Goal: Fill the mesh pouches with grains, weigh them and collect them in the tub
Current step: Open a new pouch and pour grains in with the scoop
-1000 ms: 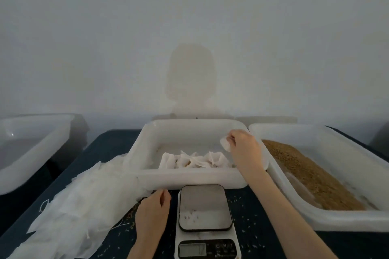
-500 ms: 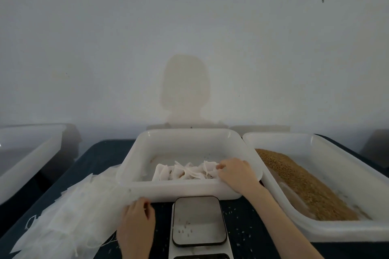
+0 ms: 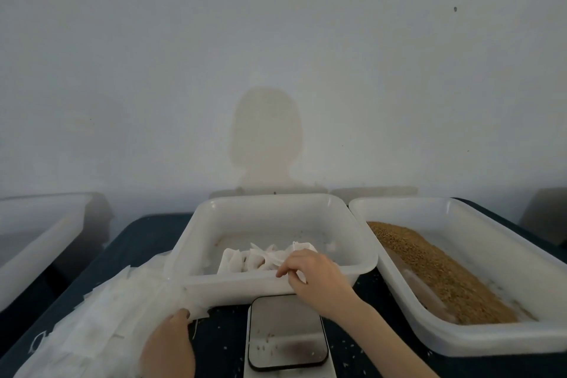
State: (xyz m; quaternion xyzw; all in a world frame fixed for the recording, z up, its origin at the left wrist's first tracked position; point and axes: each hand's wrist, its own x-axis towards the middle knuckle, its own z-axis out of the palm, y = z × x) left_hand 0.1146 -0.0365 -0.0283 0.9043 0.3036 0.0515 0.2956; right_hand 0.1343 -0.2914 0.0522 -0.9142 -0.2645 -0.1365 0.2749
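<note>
The middle white tub holds a row of filled mesh pouches along its front wall. Just behind the tub's front rim is my right hand, fingers loosely curled; it holds nothing that I can make out. My left hand rests on the loose pile of empty mesh pouches at the left, fingertip on the pile's right edge. The scale stands between my forearms with a few stray grains on its pan. Brown grains fill the right tub.
Another white tub stands off the dark table at the far left. Grains lie scattered on the table around the scale. A plain wall rises close behind the tubs.
My right hand brought a filled pouch down into the middle tub, let it go and drew back to the front rim. My left hand slid left from beside the scale onto the empty pouches.
</note>
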